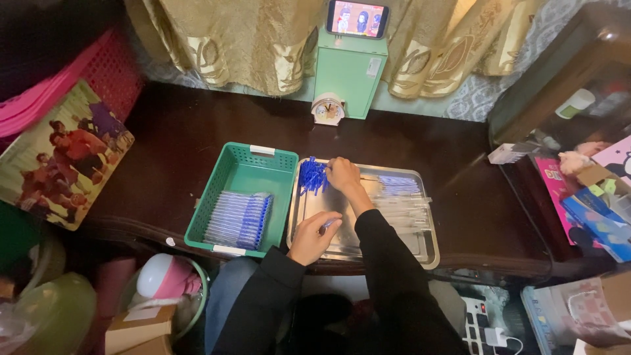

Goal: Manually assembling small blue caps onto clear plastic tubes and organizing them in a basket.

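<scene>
Right hand [344, 175] reaches to the upper left of the metal tray [368, 253], fingers curled down at the edge of a loose heap of blue pen caps [313, 176]; it looks to be pinching one, though the fingertips are too small in the head view to say for certain whether anything is caught between them. Left hand [313, 238] sits lower, near the front of the tray, closed around a slim clear pen barrel [328, 225] with a bluish end poking out past the thumb. Both arms are in dark sleeves and come up from the bottom of the frame. On the right half of the tray lies a spread of uncapped clear pens [401, 200], roughly parallel. Just beside the tray to the left stands a green plastic basket [230, 172] holding a tidy stack of finished blue-capped pens [238, 219]. Everything rests on a dark wooden table [164, 144], with a small clock [327, 109], a mint-green box [349, 73] and a phone [357, 18] propped on it at the back centre of the frame. I'd judge the step in hand to be capping: one pen held ready, a cap being fetched. The next move would call for bringing cap and barrel end into line and pressing them together squarely.
</scene>
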